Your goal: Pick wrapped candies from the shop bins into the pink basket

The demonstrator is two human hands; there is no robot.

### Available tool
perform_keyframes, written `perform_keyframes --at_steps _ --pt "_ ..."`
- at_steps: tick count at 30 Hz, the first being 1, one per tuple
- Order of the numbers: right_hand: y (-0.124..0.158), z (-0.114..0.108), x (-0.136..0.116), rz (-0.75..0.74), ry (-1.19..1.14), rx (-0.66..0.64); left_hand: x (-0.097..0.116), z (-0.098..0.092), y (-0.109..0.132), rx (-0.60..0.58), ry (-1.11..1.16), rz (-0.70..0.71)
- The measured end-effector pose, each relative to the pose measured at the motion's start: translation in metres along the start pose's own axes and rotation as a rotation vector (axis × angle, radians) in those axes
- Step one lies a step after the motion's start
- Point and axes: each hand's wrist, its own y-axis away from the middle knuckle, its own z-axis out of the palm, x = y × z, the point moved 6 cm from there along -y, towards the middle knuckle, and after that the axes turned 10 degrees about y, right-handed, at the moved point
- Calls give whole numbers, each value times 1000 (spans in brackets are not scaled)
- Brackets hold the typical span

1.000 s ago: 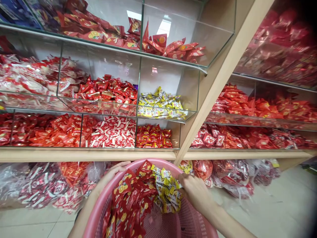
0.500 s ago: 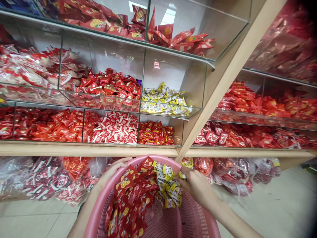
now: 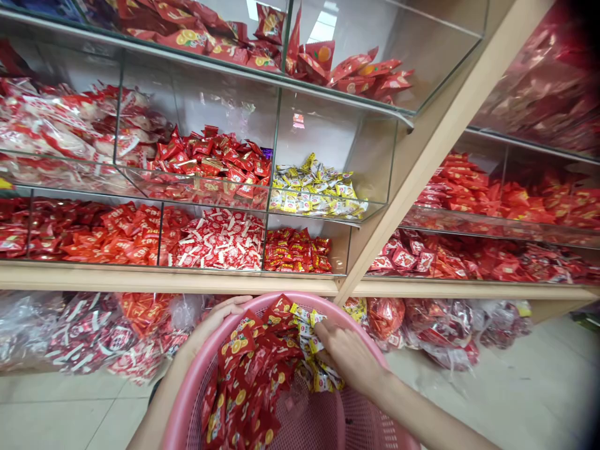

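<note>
A pink plastic basket (image 3: pixel 194 369) is tilted toward the shelves, with my left hand (image 3: pixel 220 319) curled over its left rim. Inside, red candy packets (image 3: pixel 253 375) with orange-slice prints fill the left side. Yellow-and-white wrapped candies (image 3: pixel 307 337) lie in a small heap at the far right inside the basket. My right hand (image 3: pixel 344 353) reaches over the right rim into that heap, its fingers curled down on the candies and the fingertips partly hidden among them.
Ahead stands a wooden shelf (image 3: pixel 178 279) with glass-walled compartments. One holds yellow-and-white candies (image 3: pixel 314 187), another red-and-white wrapped sweets (image 3: pixel 225 240), another small red packets (image 3: pixel 297 250). A slanted wooden post (image 3: pixel 440 150) rises at the right. Clear bags of sweets (image 3: pixel 89 334) sit under the shelf.
My right hand has moved left and inward from the basket's right rim, onto the yellow-and-white candies. My left hand keeps its place on the rim.
</note>
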Motion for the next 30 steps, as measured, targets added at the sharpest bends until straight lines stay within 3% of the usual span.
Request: perform_keyframes --at_steps 4,8,17,30 --pt "-8 3 -12 -75 155 2 2 6 2 -40 11 -2" --pt "-12 11 -10 -49 247 4 3 4 0 -47 17 16" --pt "-8 -1 3 45 173 -11 1 1 0 -47 36 50" --pt "2 2 -7 -48 231 -45 2 6 1 -55 60 17"
